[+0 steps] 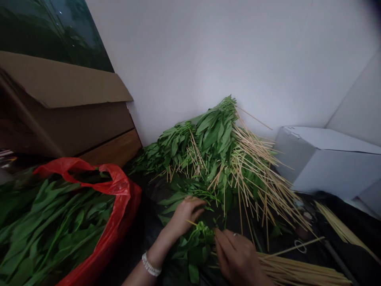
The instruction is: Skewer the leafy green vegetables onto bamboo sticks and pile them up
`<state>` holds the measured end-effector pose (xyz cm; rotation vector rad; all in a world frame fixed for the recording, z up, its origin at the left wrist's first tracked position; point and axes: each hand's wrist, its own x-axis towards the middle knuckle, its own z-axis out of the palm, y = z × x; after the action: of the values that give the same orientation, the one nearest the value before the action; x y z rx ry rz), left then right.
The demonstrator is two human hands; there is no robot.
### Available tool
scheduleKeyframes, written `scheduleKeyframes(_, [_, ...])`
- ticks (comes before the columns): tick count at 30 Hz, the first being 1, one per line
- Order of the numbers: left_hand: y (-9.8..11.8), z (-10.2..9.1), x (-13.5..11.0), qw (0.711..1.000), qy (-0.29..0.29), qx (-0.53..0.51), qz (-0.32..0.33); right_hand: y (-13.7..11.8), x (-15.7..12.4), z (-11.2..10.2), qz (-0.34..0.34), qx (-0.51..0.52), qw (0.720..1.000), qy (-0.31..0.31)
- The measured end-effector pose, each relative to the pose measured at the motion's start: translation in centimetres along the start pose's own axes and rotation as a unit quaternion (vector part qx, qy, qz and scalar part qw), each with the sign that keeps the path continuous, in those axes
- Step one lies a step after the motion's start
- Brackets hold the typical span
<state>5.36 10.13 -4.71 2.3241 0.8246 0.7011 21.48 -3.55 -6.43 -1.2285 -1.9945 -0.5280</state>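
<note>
My right hand is closed around a thin wooden skewer. Its pale tip juts out to the left past a bunch of green leaves pushed onto it, with leaf blades hanging down. My left hand, a white beaded bracelet at its wrist, is over a small heap of loose leafy stems; its fingers are bent, with a gap between them and the thumb. Nothing is clearly held there. Behind both hands rises a big pile of leaf-laden skewers, their bare sticks fanning out to the right.
A red plastic bag full of long leaves stands at left. Behind it is an open cardboard box. Plain skewers lie at lower right, near a white ring. A white box sits against the white wall.
</note>
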Motion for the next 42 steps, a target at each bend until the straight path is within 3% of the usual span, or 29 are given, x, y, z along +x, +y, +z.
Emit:
scheduleKeyframes(5, [0.0, 1.2, 0.4, 0.984, -0.047, 0.17, 0.022, 0.0, -0.2, 0.0, 0.004, 0.003, 1.0, -0.01])
scheduleKeyframes(9, [0.1, 0.5, 0.0, 0.985, -0.003, 0.174, 0.009, 0.1, -0.2, 0.0, 0.02, 0.0, 1.0, -0.003])
scheduleKeyframes(13, [0.1, -0.9, -0.5, 0.988, 0.11, 0.103, -0.023, 0.6, -0.2, 0.2, 0.058, -0.009, 0.998, 0.001])
scheduleKeyframes(16, [-0.1, -1.7, -0.9, 0.986, 0.156, 0.003, -0.058, 1.0, -0.5, 0.5, 0.089, -0.016, 0.996, -0.01])
scheduleKeyframes(22, [0.2, -1.9, -1.0, 0.969, 0.143, -0.171, -0.11, 1.4, -0.9, 0.9, 0.122, -0.022, 0.992, -0.035])
scheduleKeyframes(29, [1.0, -1.8, -0.8, 0.927, 0.155, -0.306, -0.149, 1.4, -0.8, 0.8, 0.124, -0.016, 0.991, -0.039])
scheduleKeyframes(42, [0.8, -1.4, -0.9, 0.932, 0.156, -0.29, -0.148, 1.4, -0.7, 0.7, 0.129, -0.014, 0.991, -0.041])
